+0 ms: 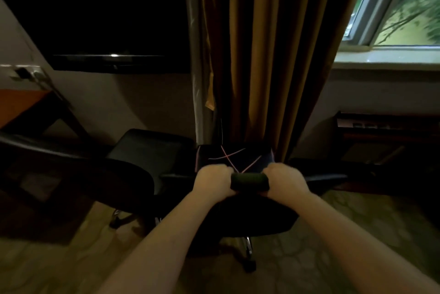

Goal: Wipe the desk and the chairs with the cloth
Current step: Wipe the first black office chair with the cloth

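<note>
The left hand and right hand each clench one end of a dark cloth rolled into a tight cylinder, seemingly above a black chair with a curved back. A second chair, smooth and black, stands beside it.

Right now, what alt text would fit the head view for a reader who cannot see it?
The left hand and right hand grip the ends of a dark rolled cloth over a black office chair. A second black chair stands to its left, and a brown curtain hangs behind.
</note>
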A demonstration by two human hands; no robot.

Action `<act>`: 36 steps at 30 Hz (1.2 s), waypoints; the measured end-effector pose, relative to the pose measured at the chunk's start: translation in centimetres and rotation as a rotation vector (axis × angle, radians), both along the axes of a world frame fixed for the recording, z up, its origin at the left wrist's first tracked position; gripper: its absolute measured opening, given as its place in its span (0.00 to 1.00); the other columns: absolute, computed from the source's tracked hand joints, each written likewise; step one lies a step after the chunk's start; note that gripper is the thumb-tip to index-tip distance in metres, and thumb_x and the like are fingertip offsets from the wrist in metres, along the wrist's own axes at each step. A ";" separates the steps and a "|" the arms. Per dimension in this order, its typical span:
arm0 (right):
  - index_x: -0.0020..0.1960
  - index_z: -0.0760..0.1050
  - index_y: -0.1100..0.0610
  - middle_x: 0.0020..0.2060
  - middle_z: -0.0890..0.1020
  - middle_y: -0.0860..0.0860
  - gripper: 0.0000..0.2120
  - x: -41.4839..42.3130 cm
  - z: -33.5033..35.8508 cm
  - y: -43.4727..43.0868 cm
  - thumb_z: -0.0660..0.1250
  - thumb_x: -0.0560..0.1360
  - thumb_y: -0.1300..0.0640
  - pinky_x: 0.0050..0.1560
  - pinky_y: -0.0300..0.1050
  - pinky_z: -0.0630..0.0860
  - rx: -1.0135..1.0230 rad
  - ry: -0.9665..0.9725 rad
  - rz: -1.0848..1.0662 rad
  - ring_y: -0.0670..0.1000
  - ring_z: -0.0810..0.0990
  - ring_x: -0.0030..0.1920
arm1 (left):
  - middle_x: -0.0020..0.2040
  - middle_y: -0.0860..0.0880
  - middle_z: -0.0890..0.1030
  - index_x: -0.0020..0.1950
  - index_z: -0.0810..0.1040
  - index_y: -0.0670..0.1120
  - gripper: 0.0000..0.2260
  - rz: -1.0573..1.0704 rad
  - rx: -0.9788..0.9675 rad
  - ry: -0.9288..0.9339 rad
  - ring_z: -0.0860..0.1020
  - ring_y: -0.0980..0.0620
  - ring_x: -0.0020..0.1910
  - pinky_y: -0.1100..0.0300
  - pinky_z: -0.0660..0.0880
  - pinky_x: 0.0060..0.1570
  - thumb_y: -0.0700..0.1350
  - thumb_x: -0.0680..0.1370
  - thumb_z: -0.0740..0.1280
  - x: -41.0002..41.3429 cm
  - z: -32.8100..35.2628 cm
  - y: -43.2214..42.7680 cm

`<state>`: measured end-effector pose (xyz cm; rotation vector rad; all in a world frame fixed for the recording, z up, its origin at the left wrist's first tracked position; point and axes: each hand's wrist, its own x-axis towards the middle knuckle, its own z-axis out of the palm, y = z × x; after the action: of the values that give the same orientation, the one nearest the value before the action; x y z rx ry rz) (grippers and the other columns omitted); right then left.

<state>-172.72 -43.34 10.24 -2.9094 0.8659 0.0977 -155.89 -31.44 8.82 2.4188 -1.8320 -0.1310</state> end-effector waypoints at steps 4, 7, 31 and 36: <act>0.48 0.78 0.50 0.44 0.79 0.47 0.16 -1.1 0.0 1.7 0.69 0.71 0.39 0.46 0.46 0.78 -0.017 -0.041 0.001 0.50 0.80 0.45 | 0.40 0.55 0.77 0.41 0.72 0.54 0.13 -0.024 -0.029 -0.027 0.77 0.53 0.40 0.58 0.73 0.38 0.62 0.72 0.68 -0.6 -0.3 1.6; 0.47 0.77 0.50 0.41 0.79 0.47 0.14 -2.4 0.2 3.4 0.71 0.71 0.41 0.44 0.46 0.77 0.016 -0.030 -0.056 0.50 0.79 0.45 | 0.36 0.57 0.74 0.36 0.68 0.56 0.16 -0.015 0.004 -0.047 0.71 0.58 0.33 0.60 0.64 0.29 0.63 0.72 0.69 -2.1 0.0 2.8; 0.39 0.80 0.48 0.37 0.82 0.46 0.12 -19.1 0.3 23.6 0.77 0.65 0.42 0.42 0.45 0.78 -0.018 -0.184 -0.109 0.47 0.80 0.41 | 0.45 0.52 0.80 0.49 0.78 0.50 0.17 -0.163 -0.079 -0.025 0.78 0.53 0.45 0.56 0.78 0.47 0.60 0.70 0.73 -16.6 1.5 22.7; 0.39 0.81 0.48 0.35 0.82 0.45 0.13 -20.1 0.6 24.9 0.78 0.63 0.41 0.40 0.43 0.76 -0.064 -0.227 -0.068 0.45 0.80 0.39 | 0.42 0.54 0.80 0.47 0.79 0.51 0.18 -0.158 -0.148 -0.041 0.79 0.56 0.41 0.58 0.78 0.43 0.63 0.68 0.73 -17.8 1.7 25.0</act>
<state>-192.78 -18.46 10.83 -2.8696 0.9418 -0.2655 -173.70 -6.48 10.55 2.1939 -1.9743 0.0414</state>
